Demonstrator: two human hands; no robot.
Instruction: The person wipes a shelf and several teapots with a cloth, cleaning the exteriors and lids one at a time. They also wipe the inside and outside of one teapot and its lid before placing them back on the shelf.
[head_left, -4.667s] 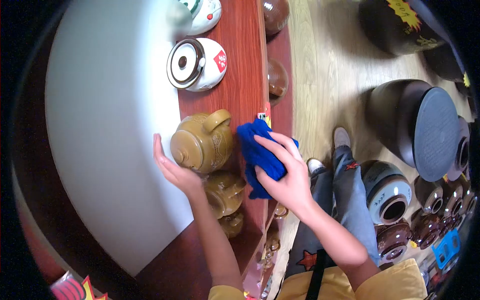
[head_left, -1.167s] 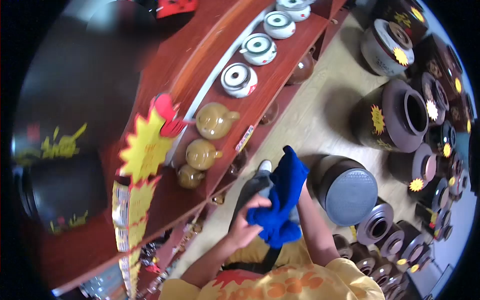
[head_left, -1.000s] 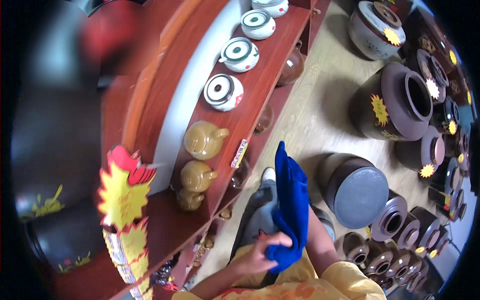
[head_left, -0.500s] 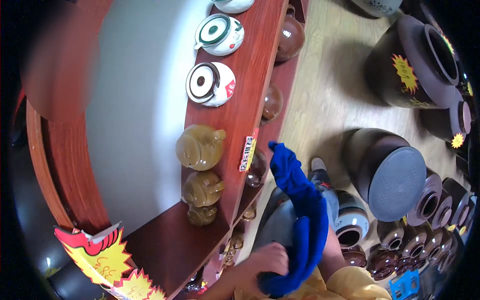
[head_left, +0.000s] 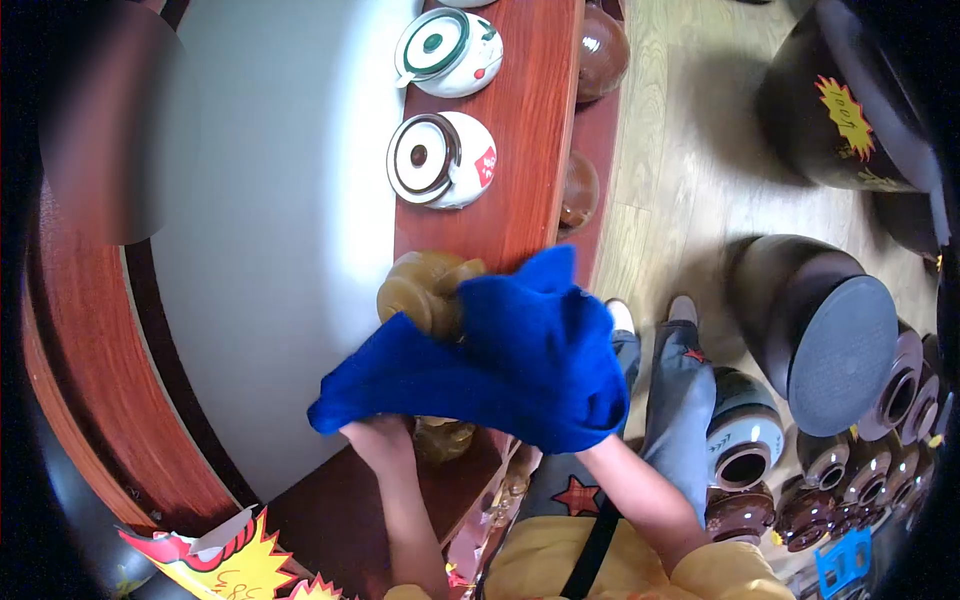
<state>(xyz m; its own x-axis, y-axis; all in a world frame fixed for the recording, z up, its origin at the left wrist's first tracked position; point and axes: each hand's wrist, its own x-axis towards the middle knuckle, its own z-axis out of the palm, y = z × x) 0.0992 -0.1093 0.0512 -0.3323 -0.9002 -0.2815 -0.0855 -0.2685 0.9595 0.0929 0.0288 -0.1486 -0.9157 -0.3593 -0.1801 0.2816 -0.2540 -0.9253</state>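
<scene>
A blue cloth (head_left: 480, 380) is spread between my two hands, over the edge of the red-brown wooden shelf (head_left: 530, 130). My left hand (head_left: 378, 438) grips the cloth from below at its left part, with the fingertips hidden under it. At the cloth's right end my right hand (head_left: 600, 456) is mostly covered, with the wrist showing and the cloth bunched over the fingers. Just behind the cloth sits a glazed tan pot with a handle (head_left: 412, 285), partly covered. A smaller tan pot (head_left: 443, 440) shows below the cloth, beside my left hand.
White lidded pots, one with a brown-ringed lid (head_left: 455, 165) and one with a green-ringed lid (head_left: 462, 55), stand farther along the shelf. Brown pots (head_left: 580, 190) sit on a lower level. Large dark jars (head_left: 790, 290) stand on the wooden floor at right. Yellow price signs (head_left: 235, 570) stick up at lower left.
The cloth has moved from over my legs to the left, over the shelf, and is opened out wider. Both hands have risen with it, and the view has shifted slightly.
</scene>
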